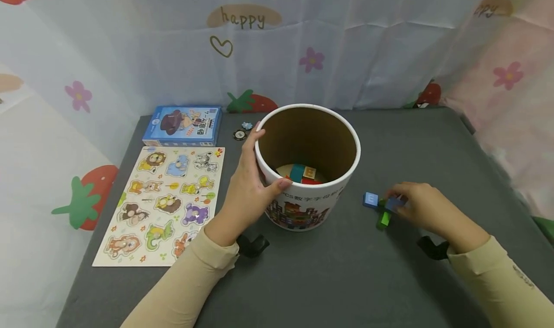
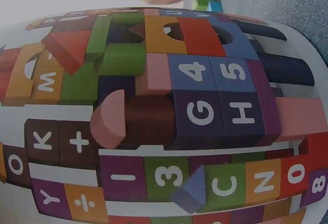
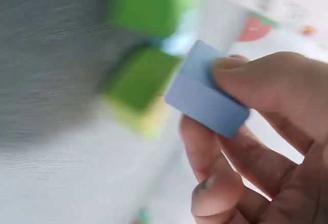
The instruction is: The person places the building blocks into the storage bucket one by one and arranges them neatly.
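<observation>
A white round bucket (image 1: pixel 309 188) with printed toy blocks on its side stands upright on the dark table. My left hand (image 1: pixel 246 193) holds its left rim, thumb over the front edge and fingers further back. The printed bucket wall (image 2: pixel 200 106) fills the left wrist view. Right of the bucket, my right hand (image 1: pixel 417 205) pinches a blue block (image 3: pixel 207 90) between thumb and fingers. Close by it on the table are a blue block marked E (image 1: pixel 370 199) and green blocks (image 1: pixel 384 219). Inside the bucket, a few coloured blocks (image 1: pixel 298 173) lie at the bottom.
To the left lies an animal puzzle board (image 1: pixel 143 193), with a blue card-game box (image 1: pixel 183 126) behind it. A small round black-and-white token (image 1: pixel 239 134) and a small light-blue piece (image 1: pixel 246 125) sit behind the left hand. A printed curtain (image 1: pixel 281 63) borders the table's back.
</observation>
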A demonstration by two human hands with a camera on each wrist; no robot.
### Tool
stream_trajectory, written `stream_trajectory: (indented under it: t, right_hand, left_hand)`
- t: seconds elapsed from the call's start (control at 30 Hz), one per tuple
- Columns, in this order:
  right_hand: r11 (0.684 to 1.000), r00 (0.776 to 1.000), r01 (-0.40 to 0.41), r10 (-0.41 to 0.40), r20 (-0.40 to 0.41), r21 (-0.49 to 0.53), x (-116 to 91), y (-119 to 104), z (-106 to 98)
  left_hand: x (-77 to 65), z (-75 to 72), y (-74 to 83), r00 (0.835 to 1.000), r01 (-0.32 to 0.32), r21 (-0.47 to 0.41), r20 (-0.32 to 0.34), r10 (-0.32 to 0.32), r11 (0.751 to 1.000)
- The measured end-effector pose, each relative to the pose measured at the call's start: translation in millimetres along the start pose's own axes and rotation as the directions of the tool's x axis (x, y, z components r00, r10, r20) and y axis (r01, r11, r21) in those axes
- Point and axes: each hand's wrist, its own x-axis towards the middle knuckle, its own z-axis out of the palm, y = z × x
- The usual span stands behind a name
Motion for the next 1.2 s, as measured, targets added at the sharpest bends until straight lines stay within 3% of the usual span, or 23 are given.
stream_trajectory:
  t: [0.1, 0.17, 0.33, 0.4, 0.47, 0.6, 0.7, 0.87, 0.97, 1.0, 1.07, 1.2]
  right_hand:
    - [0.999, 0.994, 0.03, -0.032, -0.106, -0.018, 7, -18, -22]
    - [0.998, 0.974, 0.045, -0.055, -0.219, -0.051, 12, -34, -39]
    - [0.992, 0.866, 0.12, -0.129, -0.483, -0.049, 31, -80, -85]
    - [0.98, 0.831, 0.195, -0.187, -0.523, -0.041, 41, -97, -98]
    - [0.964, 0.82, 0.261, -0.247, -0.517, -0.047, 53, -113, -105]
    - [0.929, 0.823, 0.359, -0.359, -0.44, -0.085, 77, -133, -104]
    - [0.917, 0.851, 0.387, -0.396, -0.345, -0.098, 92, -141, -96]
    - [0.944, 0.939, 0.324, -0.33, -0.1, -0.065, 108, -145, -87]
    - [0.959, 0.962, 0.273, -0.273, 0.003, -0.08, 109, -145, -86]
    - [0.961, 0.965, 0.262, -0.262, 0.006, -0.085, 107, -143, -86]
    - [0.964, 0.963, 0.257, -0.262, -0.063, -0.07, 102, -139, -87]
    - [0.976, 0.923, 0.216, -0.21, -0.323, -0.017, 87, -121, -93]
  left_hand:
    - [1.0, 0.1, 0.4, 1.0, -0.01, 0.003, -0.001, 0.01, 1.0]
    - [1.8, 0.3, 1.0, 1.0, -0.009, 0.003, 0.003, 0.009, 1.0]
    - [3.1, 0.0, 2.0, 1.0, -0.003, 0.002, 0.006, 0.003, 1.0]
    - [3.3, -0.5, 2.1, 1.0, -0.003, 0.001, 0.002, 0.003, 1.0]
    - [3.6, -0.9, 1.9, 1.0, -0.004, 0.004, -0.003, 0.004, 1.0]
    - [4.5, -0.9, 2.4, 1.0, -0.005, 0.018, 0.003, 0.005, 1.0]
    - [3.5, -0.7, 2.6, 1.0, 0.001, 0.03, 0.007, -0.001, 1.0]
    - [1.3, 0.0, 2.0, 1.0, 0.009, 0.05, -0.001, -0.008, 0.999]
    - [1.2, 0.2, 1.6, 1.0, 0.01, 0.046, -0.005, -0.009, 0.999]
    - [1.0, 0.2, 1.5, 1.0, 0.012, 0.043, -0.007, -0.011, 0.999]
    - [0.8, 0.0, 1.5, 1.0, 0.016, 0.038, -0.007, -0.016, 0.999]
    - [0.9, -0.7, 1.9, 1.0, 0.011, 0.025, -0.006, -0.011, 1.0]
